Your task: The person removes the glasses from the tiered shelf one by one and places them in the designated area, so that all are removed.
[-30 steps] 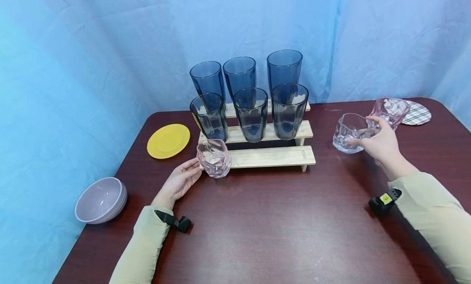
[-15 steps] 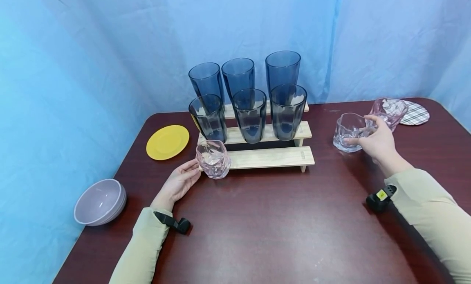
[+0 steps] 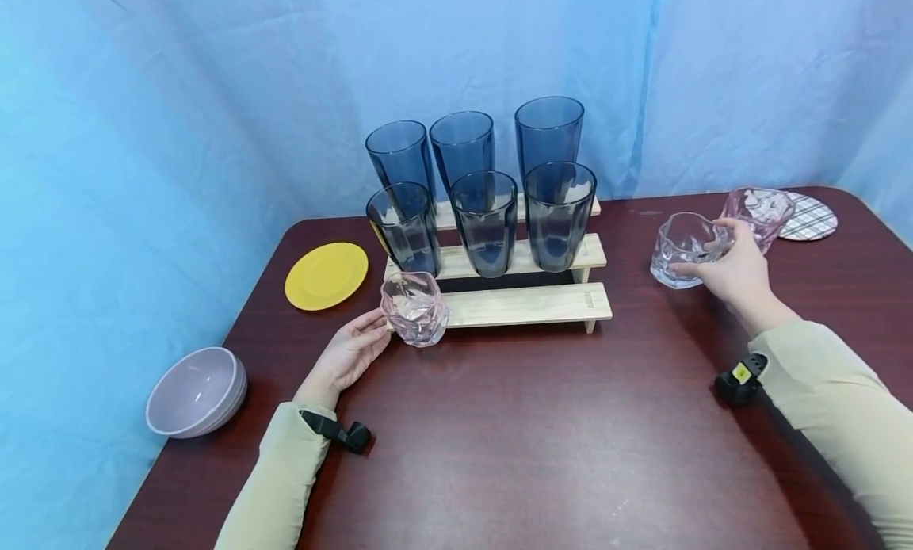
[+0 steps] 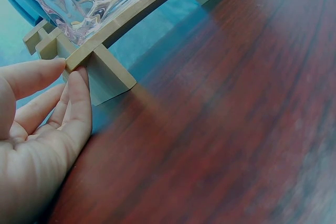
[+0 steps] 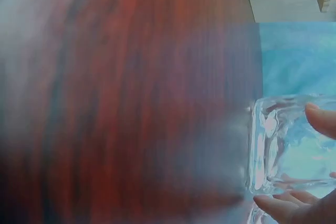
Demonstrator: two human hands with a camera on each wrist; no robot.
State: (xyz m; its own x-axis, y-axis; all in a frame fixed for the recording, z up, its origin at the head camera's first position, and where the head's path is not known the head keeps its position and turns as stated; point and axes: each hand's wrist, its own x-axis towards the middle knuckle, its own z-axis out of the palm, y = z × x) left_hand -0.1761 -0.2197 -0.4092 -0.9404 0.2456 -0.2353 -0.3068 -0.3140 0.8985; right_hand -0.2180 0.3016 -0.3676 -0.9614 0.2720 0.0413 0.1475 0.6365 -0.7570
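Note:
My right hand grips a clear faceted tumbler at the right of the table, lifted slightly and tilted; in the right wrist view the clear tumbler shows between my fingertips. A pink tumbler stands just behind it. My left hand rests open on the table, its fingers touching the left end of the wooden stepped rack. Another pink tumbler sits on the rack's lowest step, right by that hand. Several tall blue glasses fill the two upper steps.
A yellow plate lies left of the rack. A lilac bowl sits near the table's left edge. A checked coaster lies at the far right. Blue cloth hangs behind. The dark wooden table stretches in front.
My right hand has raised the clear tumbler a little off the table and tipped it. The left hand and the pink tumbler on the rack have stayed put.

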